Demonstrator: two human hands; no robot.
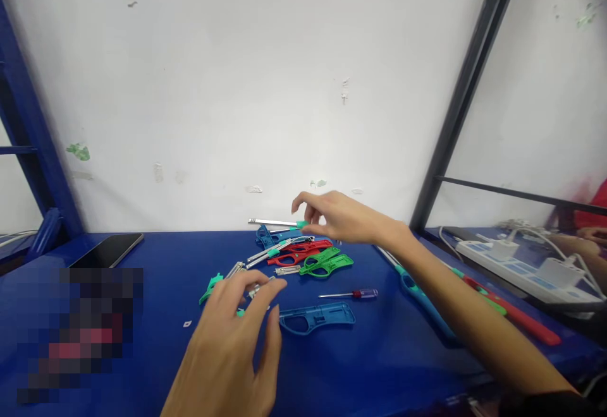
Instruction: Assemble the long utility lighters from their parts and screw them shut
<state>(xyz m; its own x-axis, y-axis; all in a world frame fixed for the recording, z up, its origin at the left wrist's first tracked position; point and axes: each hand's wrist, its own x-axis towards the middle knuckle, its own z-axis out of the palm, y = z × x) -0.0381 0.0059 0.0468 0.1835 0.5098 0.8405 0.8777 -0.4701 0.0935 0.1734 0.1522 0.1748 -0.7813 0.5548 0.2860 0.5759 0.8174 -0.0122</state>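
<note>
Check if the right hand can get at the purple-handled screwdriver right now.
Probably yes: the screwdriver lies uncovered on the blue tabletop, nearer the camera than the right hand, and nothing visible seems to block the way.

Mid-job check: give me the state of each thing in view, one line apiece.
Left hand: fingers bent, thumb apart; grip unclear
Right hand: raised, fingers bent; grip unclear
Front blue shell: lying flat, hollow side showing
Green shells: lying in the pile
Red shells: lying, partly covered
Screwdriver: lying flat, unheld
Right-side blue handle: lying, partly hidden
Right-side red handle: lying flat
Phone: lying flat, screen dark
Power strip: white plugs inserted
</note>
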